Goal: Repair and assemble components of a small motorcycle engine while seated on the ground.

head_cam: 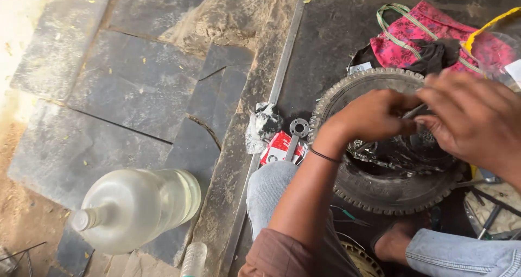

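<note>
Rubber tyre (pixel 380 193) under both hands (pixel 423 119) — bottle (pixel 135 206) aside

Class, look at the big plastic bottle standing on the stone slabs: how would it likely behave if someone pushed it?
The bottle looks tall with a narrow neck, so it may tip. Its round body would probably roll once down. It seems partly empty, so likely light.

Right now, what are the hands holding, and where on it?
Both hands, left and right, pinch a thin metal rod over the tyre; its ends are hidden.
</note>
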